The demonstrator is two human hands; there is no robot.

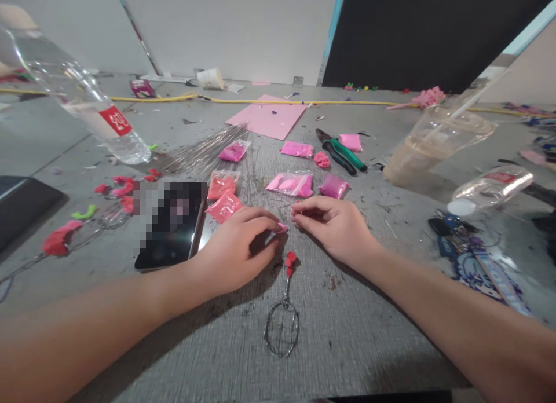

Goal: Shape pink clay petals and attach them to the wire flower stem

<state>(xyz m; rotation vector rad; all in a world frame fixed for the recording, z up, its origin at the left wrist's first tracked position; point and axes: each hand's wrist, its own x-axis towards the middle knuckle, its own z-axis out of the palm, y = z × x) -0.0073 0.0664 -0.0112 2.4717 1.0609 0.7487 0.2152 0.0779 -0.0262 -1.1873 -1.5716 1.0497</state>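
My left hand rests on the grey table with its thumb and fingers closed on a small pink piece. Just to the right, my right hand has thumb and fingertips pinched together; what they hold is too small to name. Between and below the hands lies a wire loop shaped like a small racket, with red clay on its handle end. Beyond my hands are small bags of pink clay, coral clay and purple-pink clay.
A phone lies left of my left hand. Green-handled pliers, thin wires and pink paper lie farther back. Bottles and a drink cup stand or lie at the sides. Keychains lie right.
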